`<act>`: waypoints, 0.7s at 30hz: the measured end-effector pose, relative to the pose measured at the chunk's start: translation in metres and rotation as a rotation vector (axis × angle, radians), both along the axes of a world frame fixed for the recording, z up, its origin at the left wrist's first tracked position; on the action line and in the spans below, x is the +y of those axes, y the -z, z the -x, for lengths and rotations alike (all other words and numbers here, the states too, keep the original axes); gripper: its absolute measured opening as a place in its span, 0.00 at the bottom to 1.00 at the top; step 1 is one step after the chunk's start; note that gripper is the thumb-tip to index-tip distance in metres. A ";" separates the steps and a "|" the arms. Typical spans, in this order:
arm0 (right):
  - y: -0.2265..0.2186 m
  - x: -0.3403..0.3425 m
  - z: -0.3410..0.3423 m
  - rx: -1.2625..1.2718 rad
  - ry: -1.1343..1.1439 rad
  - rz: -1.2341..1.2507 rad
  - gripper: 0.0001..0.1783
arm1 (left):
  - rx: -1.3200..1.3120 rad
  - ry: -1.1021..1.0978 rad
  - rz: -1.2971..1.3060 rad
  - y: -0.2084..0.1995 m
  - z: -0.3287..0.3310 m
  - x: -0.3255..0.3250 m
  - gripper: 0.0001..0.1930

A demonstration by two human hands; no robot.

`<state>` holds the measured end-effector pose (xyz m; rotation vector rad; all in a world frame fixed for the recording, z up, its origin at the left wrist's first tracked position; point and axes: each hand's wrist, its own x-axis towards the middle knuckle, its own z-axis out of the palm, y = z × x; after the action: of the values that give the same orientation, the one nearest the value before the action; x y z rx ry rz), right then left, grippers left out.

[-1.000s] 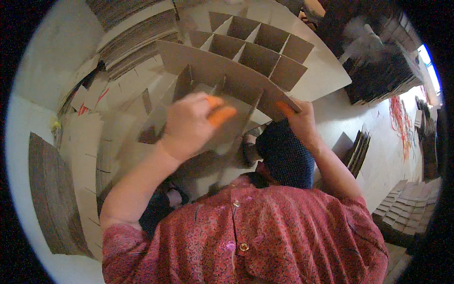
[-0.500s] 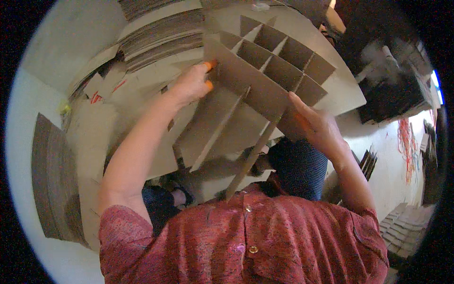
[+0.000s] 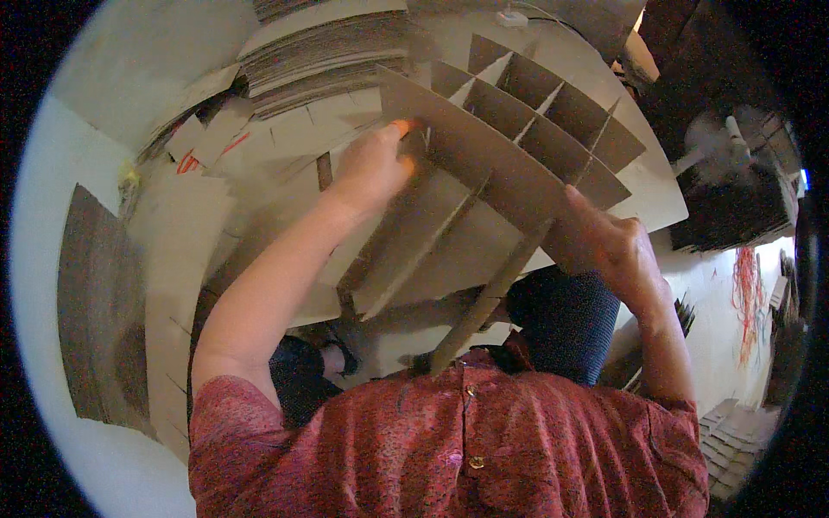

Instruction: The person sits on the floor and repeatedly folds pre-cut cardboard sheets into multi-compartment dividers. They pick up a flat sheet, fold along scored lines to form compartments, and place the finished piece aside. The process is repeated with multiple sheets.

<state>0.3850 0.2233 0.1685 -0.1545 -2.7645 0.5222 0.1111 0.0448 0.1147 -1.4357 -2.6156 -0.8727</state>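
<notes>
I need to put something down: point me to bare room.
Bare tabletop shows between the cardboard grid and the right corner, and between grid and white block. Left of the grid is crowded with cardboard sheets and stacks.

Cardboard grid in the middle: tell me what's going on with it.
A person in a red patterned shirt has both hands at a partly slotted cardboard grid over a pale table. The right hand grips the right end of its nearest long strip; the left hand, with orange on its fingertips, is at the left part. Crossed cells show beyond that strip, while cross strips extend toward the person.
</notes>
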 end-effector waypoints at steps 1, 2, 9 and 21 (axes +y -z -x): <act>-0.002 -0.001 -0.001 -0.044 0.026 -0.001 0.33 | 0.007 -0.012 0.013 -0.005 -0.005 0.001 0.22; -0.004 -0.002 -0.003 -0.089 0.051 -0.001 0.33 | 0.013 -0.025 0.026 -0.007 -0.008 0.003 0.22; 0.008 0.006 0.004 -0.225 -0.073 -0.157 0.35 | 0.046 -0.022 0.095 -0.009 0.003 0.006 0.15; 0.039 0.041 0.010 -0.129 0.226 -0.006 0.29 | 0.220 -0.302 0.408 0.073 0.145 -0.049 0.32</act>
<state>0.3747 0.2646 0.1297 -0.5086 -2.8226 0.4592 -0.0339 -0.0041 0.0415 -1.0692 -2.8305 -0.1452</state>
